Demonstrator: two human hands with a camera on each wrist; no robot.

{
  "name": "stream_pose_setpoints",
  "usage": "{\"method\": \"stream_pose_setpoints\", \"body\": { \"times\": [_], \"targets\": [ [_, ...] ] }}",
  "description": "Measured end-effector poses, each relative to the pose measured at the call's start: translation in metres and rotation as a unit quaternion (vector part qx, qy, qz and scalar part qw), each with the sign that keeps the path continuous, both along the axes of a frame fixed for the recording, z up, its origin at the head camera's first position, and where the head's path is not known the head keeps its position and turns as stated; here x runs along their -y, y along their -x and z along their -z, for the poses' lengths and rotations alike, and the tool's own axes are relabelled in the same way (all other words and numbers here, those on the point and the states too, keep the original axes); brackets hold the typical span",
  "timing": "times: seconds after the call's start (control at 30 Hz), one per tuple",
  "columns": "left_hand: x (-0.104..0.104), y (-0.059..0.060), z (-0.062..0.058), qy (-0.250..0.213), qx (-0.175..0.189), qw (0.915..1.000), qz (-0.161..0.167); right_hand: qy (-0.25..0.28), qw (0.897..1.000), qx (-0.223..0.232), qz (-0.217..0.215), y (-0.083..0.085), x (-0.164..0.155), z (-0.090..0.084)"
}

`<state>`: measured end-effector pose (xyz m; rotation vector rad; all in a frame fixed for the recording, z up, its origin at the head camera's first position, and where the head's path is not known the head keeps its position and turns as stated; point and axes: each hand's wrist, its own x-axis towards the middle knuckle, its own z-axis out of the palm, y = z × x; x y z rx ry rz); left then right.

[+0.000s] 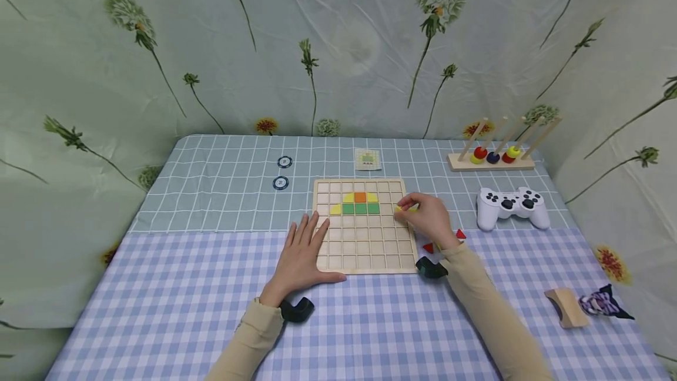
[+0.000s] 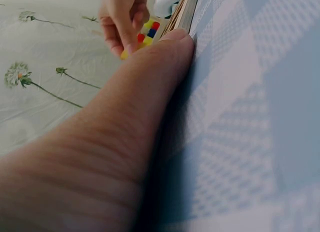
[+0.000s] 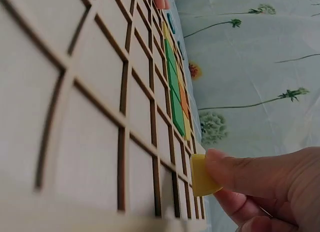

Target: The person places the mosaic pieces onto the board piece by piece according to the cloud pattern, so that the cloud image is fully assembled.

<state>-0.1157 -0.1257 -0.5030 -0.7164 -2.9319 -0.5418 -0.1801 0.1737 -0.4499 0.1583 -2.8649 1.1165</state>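
Dandelion-print cloth hangs behind the checked tablecloth (image 1: 174,310), and at centre frame of your head view lies the wooden grid board (image 1: 365,251). Your right hand (image 1: 429,219) pinches a yellow piece (image 3: 201,175) between thumb and fingertips, just above the board's right edge, beside the row of green tiles (image 1: 361,209) and under the orange tile (image 1: 360,197). Your left hand (image 1: 302,254) lies flat with fingers spread, pressing on the board's lower-left corner and the cloth.

Watch the piece's turn: the yellow tiles already set have curved edges, and I cannot tell from the wrist view which way yours faces. If it goes in rotated, it may sit in the cell but break the pattern. The grip is shallow, only on one corner, so the piece could tip and jam on a cell's wooden rib, or slip and skid across the board. A heavy push may also nudge the green tiles close by.

Keep the left hand's weight on; if it lifts, the board could slide on the cloth. Your right sleeve hangs near the red triangles (image 1: 444,241) at the lower right of the board and could sweep them away.
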Motion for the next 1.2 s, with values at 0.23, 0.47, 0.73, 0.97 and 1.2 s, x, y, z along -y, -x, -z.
{"method": "stream_pose_setpoints", "body": {
  "times": [0.23,0.47,0.73,0.97,1.2],
  "targets": [
    [0.0,0.0,0.0,0.002,0.002,1.0,-0.002,0.011,1.0,0.004,-0.022,0.009,0.011,0.001],
    [0.0,0.0,0.0,-0.002,0.001,1.0,-0.001,0.0,0.999,0.024,-0.027,0.015,0.02,0.004],
    [0.0,0.0,0.0,-0.004,0.001,1.0,-0.001,-0.029,0.999,0.004,-0.03,0.018,0.024,0.005],
    [-0.001,0.0,0.001,-0.001,0.001,1.0,0.001,-0.005,0.999,-0.01,-0.039,0.015,0.013,0.011],
    [0.0,0.0,0.001,-0.004,-0.001,1.0,0.0,0.022,0.999,-0.047,-0.011,0.012,-0.02,0.009]
  ]
}}
